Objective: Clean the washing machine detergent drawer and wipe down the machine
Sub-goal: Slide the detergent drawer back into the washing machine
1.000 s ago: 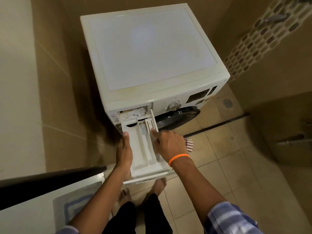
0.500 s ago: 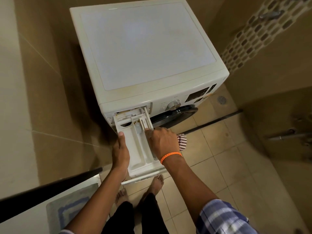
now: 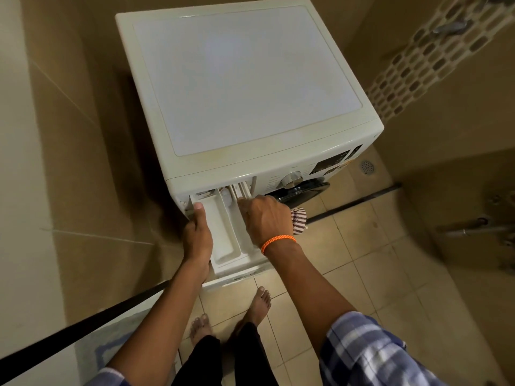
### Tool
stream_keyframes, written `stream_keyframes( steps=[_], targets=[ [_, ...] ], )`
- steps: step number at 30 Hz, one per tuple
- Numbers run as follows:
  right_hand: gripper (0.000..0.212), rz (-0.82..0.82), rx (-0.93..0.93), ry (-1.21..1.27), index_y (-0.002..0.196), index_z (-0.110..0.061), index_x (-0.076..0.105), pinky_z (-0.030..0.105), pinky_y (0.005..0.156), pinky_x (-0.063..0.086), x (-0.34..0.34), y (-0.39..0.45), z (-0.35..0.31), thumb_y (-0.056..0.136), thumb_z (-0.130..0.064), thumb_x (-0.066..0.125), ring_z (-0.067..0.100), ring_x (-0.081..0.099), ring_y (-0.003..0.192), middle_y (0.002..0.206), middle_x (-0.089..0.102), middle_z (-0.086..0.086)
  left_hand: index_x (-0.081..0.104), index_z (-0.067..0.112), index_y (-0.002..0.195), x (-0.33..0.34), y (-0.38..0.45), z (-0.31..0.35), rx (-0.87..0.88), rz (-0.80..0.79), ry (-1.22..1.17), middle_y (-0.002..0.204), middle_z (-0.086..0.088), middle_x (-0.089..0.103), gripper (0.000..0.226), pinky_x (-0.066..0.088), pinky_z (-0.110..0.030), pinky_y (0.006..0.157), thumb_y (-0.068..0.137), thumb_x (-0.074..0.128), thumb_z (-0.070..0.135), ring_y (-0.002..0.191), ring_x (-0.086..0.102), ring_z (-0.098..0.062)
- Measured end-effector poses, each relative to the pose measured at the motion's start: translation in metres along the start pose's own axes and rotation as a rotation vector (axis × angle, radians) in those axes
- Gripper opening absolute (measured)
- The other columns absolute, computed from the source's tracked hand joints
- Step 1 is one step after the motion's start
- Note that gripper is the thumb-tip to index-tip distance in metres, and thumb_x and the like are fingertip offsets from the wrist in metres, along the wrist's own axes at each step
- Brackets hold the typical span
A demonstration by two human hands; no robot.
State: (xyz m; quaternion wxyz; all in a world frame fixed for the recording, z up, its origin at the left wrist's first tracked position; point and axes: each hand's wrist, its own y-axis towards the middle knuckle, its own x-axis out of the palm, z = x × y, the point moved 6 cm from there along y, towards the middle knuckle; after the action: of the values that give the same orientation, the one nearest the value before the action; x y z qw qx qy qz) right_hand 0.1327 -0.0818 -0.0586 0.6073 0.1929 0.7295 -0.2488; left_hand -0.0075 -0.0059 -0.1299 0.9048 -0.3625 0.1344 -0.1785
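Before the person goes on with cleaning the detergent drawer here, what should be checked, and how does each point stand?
1. Detergent drawer pulled out of the washing machine: ok.
2. Left hand steadying the drawer's left edge: ok.
3. Right hand holding the striped cloth: ok.
4. Cloth touching the compartments: cannot tell, the hand hides it.
5. Drawer compartments free of residue: cannot tell.

We look steeply down from one head-worn wide-angle camera, close above the white front-loading washing machine (image 3: 245, 87), facing its lid and the beige tiled floor (image 3: 370, 263) beneath us.
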Motion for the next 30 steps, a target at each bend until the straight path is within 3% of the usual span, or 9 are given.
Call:
stream_keyframes(
  steps=[3, 5, 9, 13, 16, 18, 22, 26, 30],
  targets=[
    [0.027, -0.050, -0.026, 0.118, 0.121, -0.031, 0.073, 0.033, 0.061, 0.040, -0.003, 0.009, 0.006, 0.102, -0.020, 0.057, 0.027, 0.059, 0.073, 0.076, 0.056, 0.001, 0.053, 0.018, 0.134, -0.005, 0.013, 0.002, -0.085, 0.009, -0.047, 0.118, 0.000, 0.064, 0.060, 0.046, -0.036, 0.093, 0.103, 0.047, 0.069, 0.105, 0.059, -0.022],
    [0.038, -0.115, -0.030, 0.249, 0.138, -0.040, 0.065, 0.036, 0.068, 0.050, -0.009, 0.009, 0.020, 0.104, -0.027, 0.054, 0.026, 0.062, 0.080, 0.083, 0.061, -0.001, 0.052, 0.017, 0.143, -0.008, 0.017, 0.004, -0.130, 0.002, -0.041, 0.129, -0.001, 0.062, 0.068, 0.045, -0.037, 0.098, 0.100, 0.054, 0.070, 0.115, 0.059, -0.023],
    [0.034, -0.067, 0.101, 0.335, 0.136, -0.036, 0.066, 0.042, 0.087, 0.061, -0.019, -0.008, 0.077, 0.102, -0.037, 0.065, 0.019, 0.073, 0.101, 0.118, 0.078, -0.003, 0.058, 0.020, 0.131, -0.010, 0.025, 0.006, -0.219, -0.058, -0.187, 0.121, -0.004, 0.075, 0.060, 0.059, -0.040, 0.090, 0.091, 0.075, 0.061, 0.108, 0.072, -0.024],
    [0.043, -0.362, 0.273, 0.255, 0.135, -0.038, 0.061, 0.045, 0.095, 0.061, 0.015, -0.054, 0.118, 0.094, -0.048, 0.071, 0.022, 0.070, 0.110, 0.122, 0.073, 0.003, 0.066, 0.015, 0.134, -0.009, 0.030, 0.008, -0.215, -0.145, -0.320, 0.122, -0.006, 0.079, 0.053, 0.061, -0.035, 0.080, 0.089, 0.085, 0.035, 0.108, 0.077, -0.021],
    [0.062, -0.462, 0.286, 0.441, 0.140, -0.042, 0.055, 0.045, 0.099, 0.058, 0.041, -0.080, 0.096, 0.085, -0.061, 0.076, 0.021, 0.067, 0.114, 0.126, 0.071, 0.000, 0.071, 0.018, 0.119, -0.008, 0.029, 0.003, -0.211, -0.180, -0.362, 0.117, -0.007, 0.081, 0.028, 0.064, -0.034, 0.072, 0.093, 0.082, 0.022, 0.095, 0.081, -0.017],
    [0.050, -0.379, 0.300, 0.581, 0.129, -0.038, 0.067, 0.037, 0.095, 0.059, 0.046, -0.083, 0.077, 0.086, -0.060, 0.076, 0.010, 0.067, 0.104, 0.115, 0.073, -0.012, 0.071, 0.019, 0.119, -0.008, 0.028, 0.001, -0.196, -0.193, -0.376, 0.109, -0.003, 0.083, 0.026, 0.065, -0.033, 0.065, 0.095, 0.080, 0.021, 0.095, 0.081, -0.018],
    [0.042, -0.162, 0.348, 0.652, 0.118, -0.035, 0.070, 0.033, 0.082, 0.063, 0.049, -0.075, 0.064, 0.089, -0.066, 0.067, 0.007, 0.070, 0.095, 0.103, 0.076, -0.010, 0.069, 0.021, 0.123, -0.018, 0.030, 0.008, -0.139, -0.190, -0.304, 0.111, -0.001, 0.082, 0.031, 0.062, -0.038, 0.084, 0.103, 0.068, 0.044, 0.104, 0.078, -0.019],
    [0.046, -0.054, 0.331, 0.582, 0.126, -0.027, 0.067, 0.029, 0.078, 0.062, 0.043, -0.052, 0.053, 0.093, -0.059, 0.068, 0.012, 0.072, 0.094, 0.109, 0.077, -0.001, 0.072, 0.019, 0.107, -0.046, 0.021, 0.000, -0.004, 0.115, 0.038, 0.106, -0.005, 0.075, 0.045, 0.052, -0.033, 0.081, 0.112, 0.044, 0.053, 0.096, 0.069, -0.021],
    [0.063, 0.061, 0.490, 0.504, 0.115, -0.021, 0.069, 0.036, 0.065, 0.062, 0.040, -0.033, 0.044, 0.085, -0.075, 0.060, 0.015, 0.072, 0.078, 0.091, 0.076, 0.000, 0.071, 0.017, 0.100, -0.065, 0.017, -0.043, -0.035, 0.297, 0.128, 0.102, -0.016, 0.076, 0.065, 0.060, -0.056, 0.092, 0.094, 0.036, 0.071, 0.099, 0.072, -0.041]
  ],
)
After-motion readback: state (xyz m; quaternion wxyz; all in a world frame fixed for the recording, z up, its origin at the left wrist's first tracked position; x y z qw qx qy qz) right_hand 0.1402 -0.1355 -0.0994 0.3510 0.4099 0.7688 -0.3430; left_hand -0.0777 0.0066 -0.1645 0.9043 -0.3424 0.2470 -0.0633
